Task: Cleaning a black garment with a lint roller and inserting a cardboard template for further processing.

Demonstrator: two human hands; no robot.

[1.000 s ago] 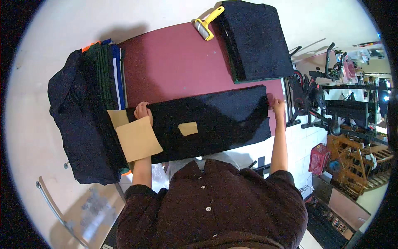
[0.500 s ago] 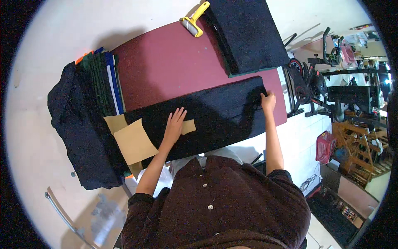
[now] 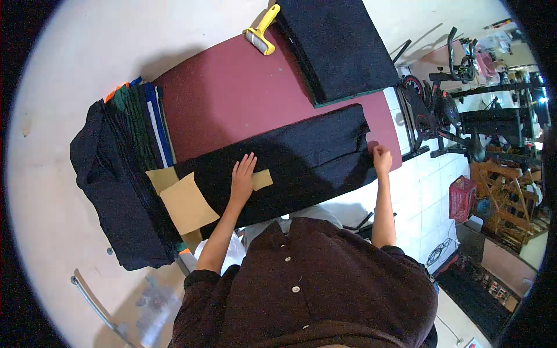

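A long folded black cloth [image 3: 301, 151] lies along the near side of the dark red table. My left hand [image 3: 243, 177] rests flat on it, fingers stretched out. Beside that hand a small tan card [image 3: 263, 180] shows on the cloth. At the cloth's right end, my right hand [image 3: 381, 160] is closed, pinching the end edge, which is drawn out unevenly with creases running inward. Larger tan card pieces [image 3: 189, 200] lie over the cloth's left end, close to my left forearm.
Folded garments [image 3: 130, 133], mostly black with green, blue and white edges, are piled at the left. A thick stack of black cloth [image 3: 342, 52] stands at the far right. Near it lies a yellow-handled lint roller [image 3: 264, 32]. Beyond the table [image 3: 220, 93] are an exercise bike [image 3: 441, 110] and a red basket [image 3: 462, 197].
My right hand has moved nearer to me along the cloth's right end, and that end is now more creased and uneven. My left hand stays flat on the cloth. The view has shifted slightly.
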